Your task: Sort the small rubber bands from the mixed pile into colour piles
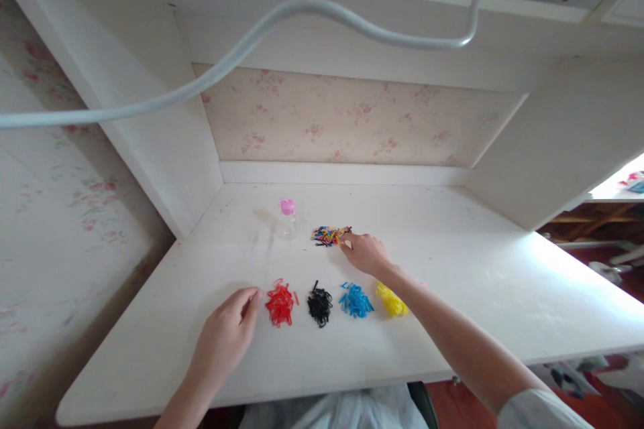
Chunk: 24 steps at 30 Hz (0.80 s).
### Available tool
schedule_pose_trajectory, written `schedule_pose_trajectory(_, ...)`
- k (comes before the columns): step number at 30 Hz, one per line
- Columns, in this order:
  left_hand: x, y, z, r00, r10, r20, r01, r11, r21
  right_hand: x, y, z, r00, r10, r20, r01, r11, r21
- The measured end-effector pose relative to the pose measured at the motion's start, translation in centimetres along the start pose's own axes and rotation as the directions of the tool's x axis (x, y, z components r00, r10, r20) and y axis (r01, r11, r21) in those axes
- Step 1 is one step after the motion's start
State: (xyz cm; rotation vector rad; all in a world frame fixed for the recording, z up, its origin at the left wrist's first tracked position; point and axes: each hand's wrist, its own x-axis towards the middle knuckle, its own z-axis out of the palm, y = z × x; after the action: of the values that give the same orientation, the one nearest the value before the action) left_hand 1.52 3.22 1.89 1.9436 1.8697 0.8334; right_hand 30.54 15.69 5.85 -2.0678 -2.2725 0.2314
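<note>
My right hand point(365, 253) reaches to the right edge of a mixed-colour pile of small bands point(329, 236), its thumb and forefinger closed at the bands; what they pinch is too small to make out. On the desk nearer me lie a red pile point(280, 303), a black pile point(319, 305), a blue pile point(356, 301) and a yellow pile point(391, 299), in that order from the left. Just left of the red pile rests my left hand point(234, 322), fingers curled together, with nothing visible in them.
A clear bottle with a pink cap point(287, 208) stands left of the mixed pile on the white desk point(302, 369). A pale cable point(312, 8) crosses the upper view. A bit of pink point(421, 283) shows behind my right forearm. Side panels bound the desk.
</note>
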Motion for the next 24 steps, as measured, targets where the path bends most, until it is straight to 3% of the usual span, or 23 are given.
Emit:
schedule_pose_trajectory(6,-2.1,-2.4,-0.2,0.997,-0.076,-0.012,0.075,0.992,-0.098,1.1,-0.6,0.7,0.999,-0.023,0.024,0.025,0.996,-0.082)
schedule_pose_trajectory(24,-1.6,-1.9,-0.1,0.999,-0.005,0.032,0.008,0.995,-0.101,1.8,-0.7,0.6,0.997,-0.055,0.051,0.061,0.990,-0.126)
